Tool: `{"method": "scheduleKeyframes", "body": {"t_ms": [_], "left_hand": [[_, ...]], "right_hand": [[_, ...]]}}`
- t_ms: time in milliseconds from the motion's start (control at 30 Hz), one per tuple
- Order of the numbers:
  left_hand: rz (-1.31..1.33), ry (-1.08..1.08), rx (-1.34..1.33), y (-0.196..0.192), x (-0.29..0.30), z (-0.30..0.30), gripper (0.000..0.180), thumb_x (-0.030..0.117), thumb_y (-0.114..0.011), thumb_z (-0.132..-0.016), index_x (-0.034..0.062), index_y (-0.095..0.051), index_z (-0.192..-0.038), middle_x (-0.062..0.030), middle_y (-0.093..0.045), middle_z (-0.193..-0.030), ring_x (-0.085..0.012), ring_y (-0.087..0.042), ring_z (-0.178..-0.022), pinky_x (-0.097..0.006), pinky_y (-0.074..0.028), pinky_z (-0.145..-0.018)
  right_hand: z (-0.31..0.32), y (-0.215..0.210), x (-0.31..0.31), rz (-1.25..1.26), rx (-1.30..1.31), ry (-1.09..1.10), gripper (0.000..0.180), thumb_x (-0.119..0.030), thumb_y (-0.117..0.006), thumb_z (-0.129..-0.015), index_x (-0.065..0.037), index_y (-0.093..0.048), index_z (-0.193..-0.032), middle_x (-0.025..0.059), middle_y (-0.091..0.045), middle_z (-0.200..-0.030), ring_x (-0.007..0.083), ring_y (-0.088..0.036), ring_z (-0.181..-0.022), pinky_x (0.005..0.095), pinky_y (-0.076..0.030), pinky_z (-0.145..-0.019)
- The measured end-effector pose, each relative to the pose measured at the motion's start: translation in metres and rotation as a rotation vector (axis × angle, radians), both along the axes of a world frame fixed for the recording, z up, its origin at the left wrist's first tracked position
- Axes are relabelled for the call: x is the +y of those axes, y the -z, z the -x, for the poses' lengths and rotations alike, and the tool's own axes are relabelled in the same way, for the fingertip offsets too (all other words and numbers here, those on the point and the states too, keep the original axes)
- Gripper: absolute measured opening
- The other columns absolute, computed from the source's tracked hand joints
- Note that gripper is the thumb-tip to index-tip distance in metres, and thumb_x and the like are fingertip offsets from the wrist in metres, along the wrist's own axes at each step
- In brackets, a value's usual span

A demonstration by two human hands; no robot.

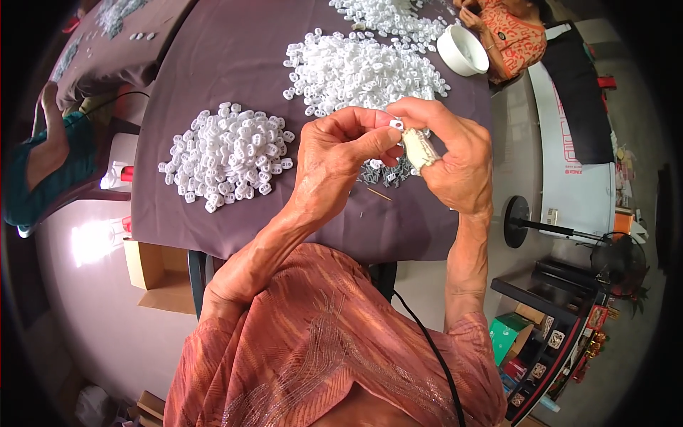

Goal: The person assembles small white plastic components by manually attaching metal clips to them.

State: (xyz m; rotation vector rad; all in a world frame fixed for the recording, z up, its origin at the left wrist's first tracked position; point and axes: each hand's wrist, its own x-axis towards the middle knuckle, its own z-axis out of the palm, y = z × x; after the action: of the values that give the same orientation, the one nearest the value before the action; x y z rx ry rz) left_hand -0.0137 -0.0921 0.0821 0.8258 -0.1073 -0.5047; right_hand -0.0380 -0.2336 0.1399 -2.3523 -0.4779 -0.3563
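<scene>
My left hand (331, 153) pinches a small white plastic piece (397, 124) with a dark opening, between thumb and fingertips, above the table. My right hand (455, 153) meets it from the other side, its index finger curled over the piece. A cream-coloured wrap (420, 148) covers the right thumb. What the right fingertips grip, if anything, is too small to tell. Under the hands lies a heap of small grey pieces (388, 173), partly hidden. To the left sits a pile of similar white pieces (226, 153); a larger white pile (356, 71) spreads beyond my hands.
A dark cloth covers the table (213, 78). A thin wooden stick (379, 193) lies near me. At the far right stands a white bowl (462, 51), beside a person in an orange patterned top (516, 35). Another person's leg (50, 146) is at the left. A black fan (615, 263) stands right.
</scene>
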Motion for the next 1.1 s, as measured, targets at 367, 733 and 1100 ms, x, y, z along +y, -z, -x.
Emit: {"method": "scheduleKeyframes", "body": {"t_ms": [367, 733, 1100], "left_hand": [[0.158, 0.052, 0.101, -0.004, -0.007, -0.004, 0.011, 0.005, -0.057, -0.082, -0.0025, -0.056, -0.089, -0.0111, -0.06, -0.081, -0.0177, -0.06, -0.069, -0.03, -0.05, -0.064], [0.094, -0.056, 0.02, -0.004, -0.01, -0.006, 0.01, 0.002, -0.059, -0.078, -0.0012, -0.056, -0.087, -0.01, -0.061, -0.081, -0.0165, -0.059, -0.072, -0.029, -0.049, -0.066], [0.089, -0.097, -0.05, -0.005, -0.013, -0.012, 0.01, -0.002, -0.059, -0.076, -0.0003, -0.054, -0.084, -0.0074, -0.058, -0.078, -0.0154, -0.057, -0.068, -0.027, -0.047, -0.067]], "right_hand": [[-0.002, -0.003, -0.008, -0.109, -0.006, 0.02, 0.031, 0.009, -0.053, -0.07, -0.002, -0.058, -0.098, 0.0061, -0.062, -0.076, 0.0109, -0.058, -0.074, 0.0242, -0.046, -0.07], [-0.005, 0.008, -0.015, -0.424, 0.083, 0.008, 0.03, 0.007, -0.051, -0.07, 0.0, -0.057, -0.098, 0.0051, -0.061, -0.078, 0.0113, -0.059, -0.073, 0.0235, -0.046, -0.069], [-0.003, 0.013, -0.006, -0.418, -0.008, 0.119, 0.024, 0.006, -0.055, -0.069, -0.001, -0.06, -0.092, 0.0066, -0.063, -0.08, 0.0114, -0.06, -0.073, 0.0239, -0.047, -0.066]]}}
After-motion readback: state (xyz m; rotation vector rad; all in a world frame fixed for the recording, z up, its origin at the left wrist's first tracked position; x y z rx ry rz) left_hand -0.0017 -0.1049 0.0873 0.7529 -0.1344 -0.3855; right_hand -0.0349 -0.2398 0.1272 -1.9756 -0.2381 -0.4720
